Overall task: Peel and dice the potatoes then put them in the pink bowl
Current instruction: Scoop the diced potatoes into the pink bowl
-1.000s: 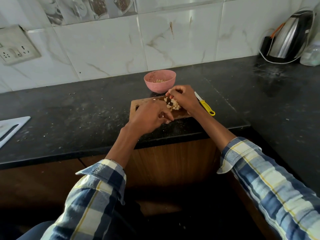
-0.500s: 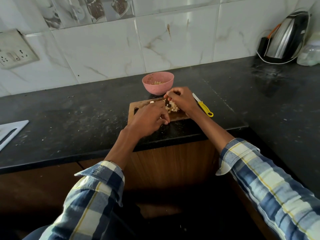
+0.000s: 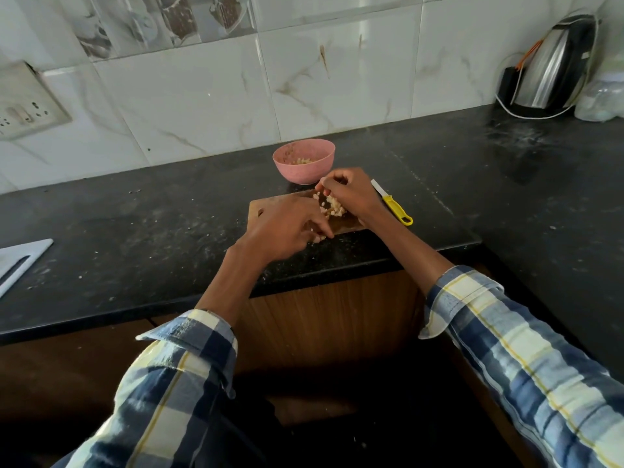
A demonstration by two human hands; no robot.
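Both hands have pulled in closer around the potato bits point(image 3: 334, 207) since a moment ago. They sit piled on the wooden board point(image 3: 266, 206). My right hand point(image 3: 351, 194) curls round them, scooping. My left hand point(image 3: 287, 228) pinches stray bits at 7 o'clock from the pile. At 11 o'clock waits the pink bowl point(image 3: 304, 162), close for dropping. At 3 o'clock the yellow knife point(image 3: 395, 206) lies aside.
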